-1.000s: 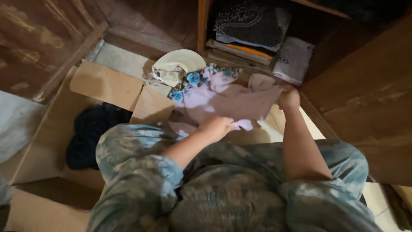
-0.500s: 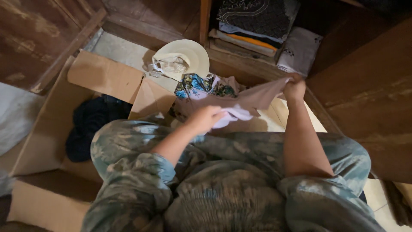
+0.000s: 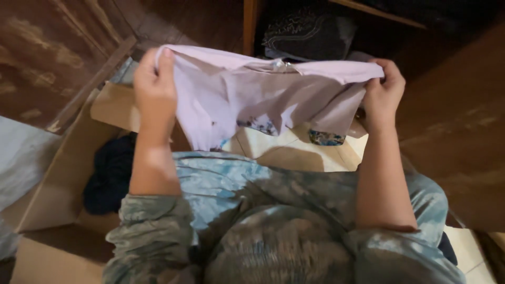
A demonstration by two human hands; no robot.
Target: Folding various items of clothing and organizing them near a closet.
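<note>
I hold a pale lilac garment (image 3: 252, 100) stretched out in front of me, raised above my lap. My left hand (image 3: 153, 87) grips its left top corner and my right hand (image 3: 383, 94) grips its right top corner. Blue flower print shows along the garment's lower edge. The cloth hangs between my hands and hides the floor behind it. My arms wear rolled-up blue-green patterned sleeves.
An open cardboard box (image 3: 58, 184) lies to my left with a dark blue cloth (image 3: 110, 176) inside. A wooden cupboard (image 3: 452, 121) stands ahead with folded fabrics (image 3: 307, 34) on its shelf. Pale floor tiles (image 3: 294, 150) show below the garment.
Both hands have lifted the garment from low over the floor and spread it wide apart. The left hand went up and left; the hat and floral cloth are now hidden behind it.
</note>
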